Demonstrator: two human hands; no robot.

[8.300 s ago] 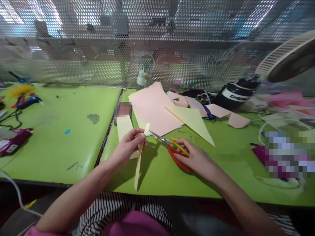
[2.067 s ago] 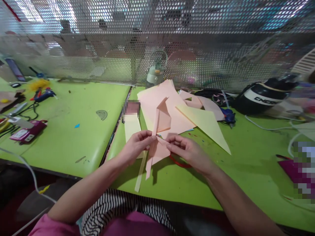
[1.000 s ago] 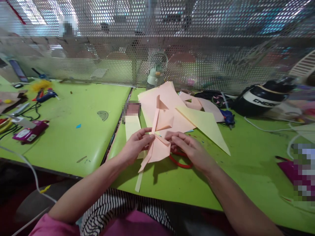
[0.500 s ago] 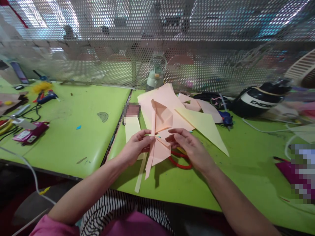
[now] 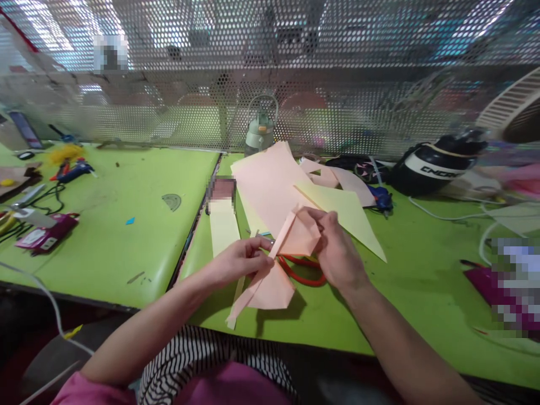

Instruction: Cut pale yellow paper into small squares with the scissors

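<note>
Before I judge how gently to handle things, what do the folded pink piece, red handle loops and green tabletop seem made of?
Folded pink piece: matte paper or thin card, judging by crisp creases and straight edges.
Red handle loops: probably smooth plastic, given their even, saturated colour.
Green tabletop: perhaps vinyl or laminate; soft highlights suggest slight gloss.

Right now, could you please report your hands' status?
Left hand: pinching folded pink paper. Right hand: touching its far flap. Red-handled scissors: underneath, partly covered.
</note>
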